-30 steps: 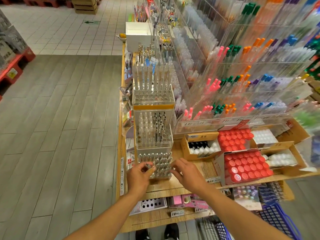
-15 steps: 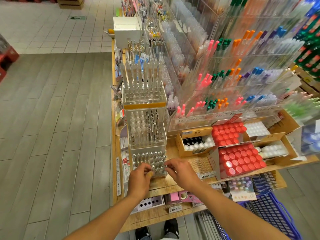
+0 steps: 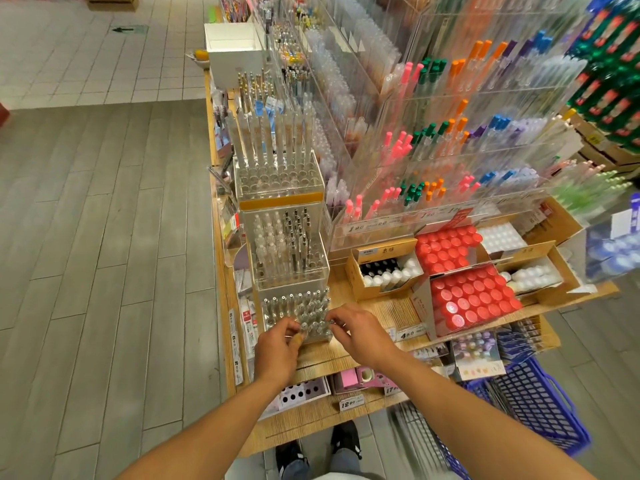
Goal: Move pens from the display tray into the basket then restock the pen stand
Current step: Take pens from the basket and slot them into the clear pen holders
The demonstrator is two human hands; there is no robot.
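Observation:
A clear acrylic pen stand [image 3: 289, 268] rises in three tiers on the wooden shelf. Its lowest tier holds several clear pens with silver tips [image 3: 304, 308]. My left hand [image 3: 278, 348] is at the front left of that tier, fingers curled and pinching pen tops. My right hand [image 3: 360, 332] is at the front right, fingertips pinching the pen tops there. A blue plastic basket [image 3: 540, 407] sits on the floor at the lower right, its inside partly blurred.
Boxes of red-capped bottles [image 3: 471, 299] and white-capped bottles [image 3: 388, 271] stand right of the stand. Tiered acrylic racks of coloured pens [image 3: 450, 150] fill the back right. The wooden shelf edge [image 3: 311, 424] is near my feet. Grey plank floor [image 3: 104, 254] lies left.
Both hands have closed in a little on the lowest tier's pens. The view has shifted slightly, bringing more of the basket into sight.

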